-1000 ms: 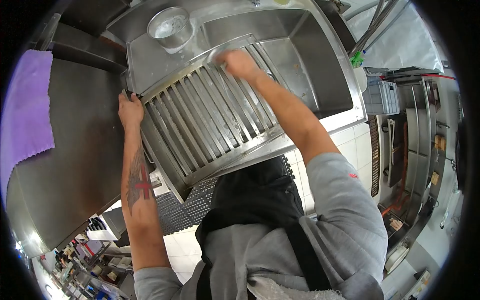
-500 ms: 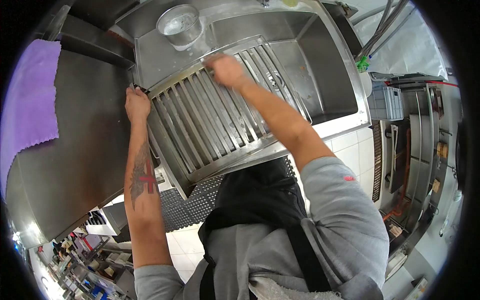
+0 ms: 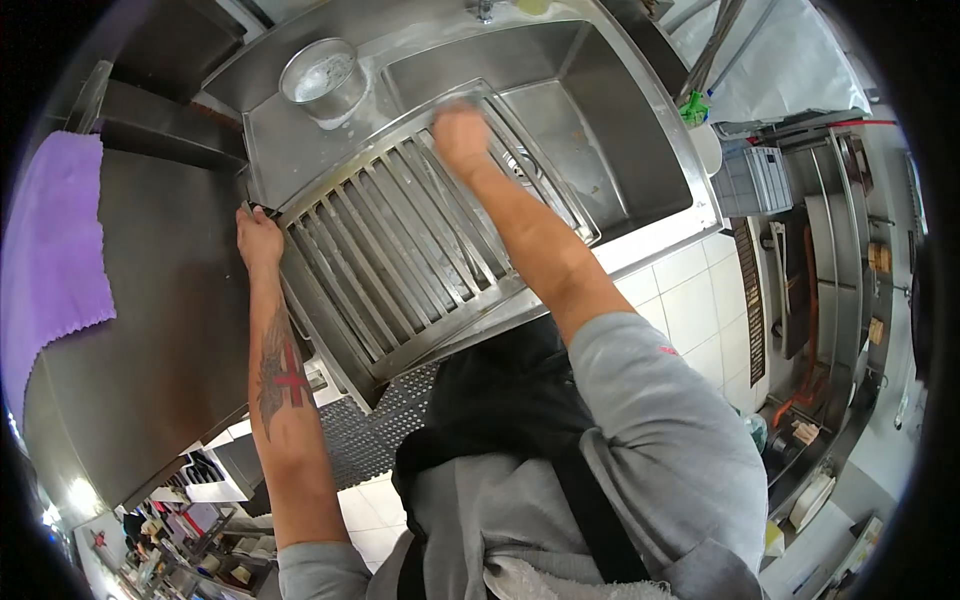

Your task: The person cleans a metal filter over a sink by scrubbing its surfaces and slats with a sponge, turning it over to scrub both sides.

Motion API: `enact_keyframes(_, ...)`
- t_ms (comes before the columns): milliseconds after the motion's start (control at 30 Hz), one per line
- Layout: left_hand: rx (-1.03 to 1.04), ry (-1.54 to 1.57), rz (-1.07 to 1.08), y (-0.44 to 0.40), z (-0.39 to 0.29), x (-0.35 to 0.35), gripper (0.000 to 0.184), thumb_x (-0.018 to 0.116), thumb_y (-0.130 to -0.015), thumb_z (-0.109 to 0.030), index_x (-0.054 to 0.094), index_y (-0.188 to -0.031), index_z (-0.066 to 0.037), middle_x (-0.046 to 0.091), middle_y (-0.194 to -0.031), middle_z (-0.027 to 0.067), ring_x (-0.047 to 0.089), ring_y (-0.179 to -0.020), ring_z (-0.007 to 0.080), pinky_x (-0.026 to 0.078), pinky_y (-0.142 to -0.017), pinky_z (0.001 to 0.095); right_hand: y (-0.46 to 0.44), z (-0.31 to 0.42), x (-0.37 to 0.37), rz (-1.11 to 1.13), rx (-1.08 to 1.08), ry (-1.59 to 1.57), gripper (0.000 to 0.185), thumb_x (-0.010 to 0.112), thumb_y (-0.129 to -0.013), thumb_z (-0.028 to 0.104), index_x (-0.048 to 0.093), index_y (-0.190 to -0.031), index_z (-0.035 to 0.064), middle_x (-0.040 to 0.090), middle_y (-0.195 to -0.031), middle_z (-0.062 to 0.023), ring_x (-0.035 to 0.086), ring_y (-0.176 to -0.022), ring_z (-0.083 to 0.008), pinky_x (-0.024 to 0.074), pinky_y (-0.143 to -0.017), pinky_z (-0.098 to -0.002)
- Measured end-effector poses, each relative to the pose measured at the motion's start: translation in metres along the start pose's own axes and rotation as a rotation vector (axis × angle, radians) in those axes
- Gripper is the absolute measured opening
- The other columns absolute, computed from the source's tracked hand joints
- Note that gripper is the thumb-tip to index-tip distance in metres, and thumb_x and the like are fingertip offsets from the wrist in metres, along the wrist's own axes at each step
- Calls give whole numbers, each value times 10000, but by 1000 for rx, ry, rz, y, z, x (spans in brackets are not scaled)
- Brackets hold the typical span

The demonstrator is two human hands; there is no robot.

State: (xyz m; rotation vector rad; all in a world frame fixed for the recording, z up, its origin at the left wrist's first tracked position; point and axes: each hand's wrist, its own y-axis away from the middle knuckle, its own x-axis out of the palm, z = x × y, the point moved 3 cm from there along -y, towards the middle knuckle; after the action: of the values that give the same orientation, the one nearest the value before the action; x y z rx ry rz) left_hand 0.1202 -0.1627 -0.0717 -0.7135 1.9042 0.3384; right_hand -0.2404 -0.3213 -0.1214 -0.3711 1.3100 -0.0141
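A slatted metal filter panel (image 3: 400, 240) lies tilted across the sink unit, its right part over the basin. My left hand (image 3: 260, 238) is closed on the panel's upper left corner. My right hand (image 3: 461, 135) is over the panel's far edge, fingers curled and blurred; whatever it holds is hidden. Beyond the panel, a round metal bowl (image 3: 325, 82) with suds in it stands on the drainboard (image 3: 270, 150).
The sink basin (image 3: 625, 130) with its drain lies to the right. A purple cloth (image 3: 65, 240) rests on the steel counter (image 3: 170, 330) at the left. A grey crate (image 3: 755, 180) and shelving stand at the right.
My right hand has moved back and forth along the panel's far edge and is now a little further right on it. My left hand keeps its place at the corner. The whole view has shifted slightly.
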Motion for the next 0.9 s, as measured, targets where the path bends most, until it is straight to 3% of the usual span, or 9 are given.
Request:
enact_keyframes(67, 17, -26, -8, -3, 1, 2, 555, 428, -1072, -298, 406, -1458, 101, 536, -1399, 342, 524, -1303, 479, 422, -1098, 474, 11, 23, 12, -299, -475, -233, 196, 570, -874, 124, 754, -862, 58, 750, -964, -176, 743, -908, -315, 592, -784, -456)
enact_keyframes(100, 18, -59, -9, -2, 3, 1, 550, 434, -1070, -294, 411, -1453, 100, 543, -1388, 347, 531, -1294, 482, 426, -1089, 479, 4, 4, -20, 93, -264, -106, 193, 574, -876, 115, 756, -855, 54, 754, -961, -178, 751, -865, -329, 602, -749, -458)
enact_keyframes(200, -2, -1, 48, 0, -6, -4, 534, 450, -1062, -290, 433, -1424, 102, 573, -1334, 357, 559, -1246, 498, 444, -1053, 497, -16, -30, -24, 85, 147, -114, 189, 572, -879, 105, 753, -893, 55, 750, -976, -192, 749, -872, -335, 597, -750, -480)
enact_keyframes(267, 11, -27, 12, 10, -19, -14, 504, 462, -1052, -287, 473, -1373, 101, 604, -1265, 361, 585, -1182, 518, 463, -1019, 508, 4, 13, -38, 158, 77, -138, 152, 615, -858, 117, 754, -899, 72, 747, -966, -196, 747, -858, -348, 594, -724, -485)
enact_keyframes(467, -27, 11, -21, 7, -12, -7, 550, 438, -1057, -294, 426, -1434, 106, 566, -1344, 357, 557, -1247, 497, 447, -1062, 491, 47, 99, -27, -321, 99, -356, 289, 716, -745, 169, 723, -1020, 83, 730, -895, -148, 681, -946, -325, 516, -868, -454)
enact_keyframes(600, -56, 4, 11, 11, -20, -12, 550, 428, -1061, -297, 423, -1446, 96, 558, -1364, 348, 553, -1257, 493, 446, -1074, 485, 66, 179, 10, 96, -223, -320, 212, 640, -814, 171, 734, -977, 75, 721, -1000, -127, 627, -1031, -272, 466, -912, -411)
enact_keyframes(667, -22, 0, -35, 8, -15, -9, 548, 426, -1060, -295, 422, -1446, 94, 572, -1345, 347, 563, -1242, 496, 457, -1060, 487, 85, 210, 9, -44, -826, -417, 191, 591, -846, 161, 745, -920, 74, 724, -987, -136, 665, -980, -282, 485, -904, -428)
enact_keyframes(800, -54, 20, -8, 13, -25, -13, 520, 439, -1053, -291, 449, -1419, 79, 611, -1286, 339, 600, -1184, 498, 484, -1020, 498, 43, 154, 1, -188, -320, -338, 223, 567, -863, 162, 746, -949, 62, 738, -1003, -138, 689, -1002, -284, 531, -886, -432)
enact_keyframes(900, -50, 22, -35, 13, -21, -10, 484, 447, -1050, -289, 479, -1372, 71, 631, -1238, 339, 619, -1145, 500, 498, -992, 508, 68, 204, 5, 13, -469, -330, 206, 572, -864, 136, 750, -922, 49, 746, -988, -168, 696, -1034, -300, 541, -888, -419)
